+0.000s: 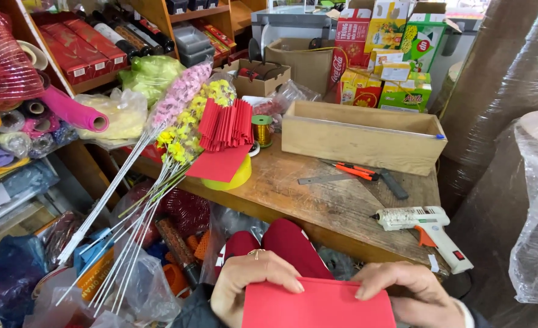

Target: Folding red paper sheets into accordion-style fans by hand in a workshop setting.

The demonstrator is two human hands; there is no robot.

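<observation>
At the bottom centre of the frame, the left hand [258,285] and right hand [410,291] pinch a flat red paper sheet [317,305] by its upper corners; it looks light, thin and easily creased, best held at the edges, below the wooden tabletop [317,197].

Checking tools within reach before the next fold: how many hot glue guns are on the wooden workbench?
1. A white hot glue gun with an orange trigger lies on the wooden workbench, near its right front edge, beyond the right hand. Others could be hidden inside the wooden box.
</observation>
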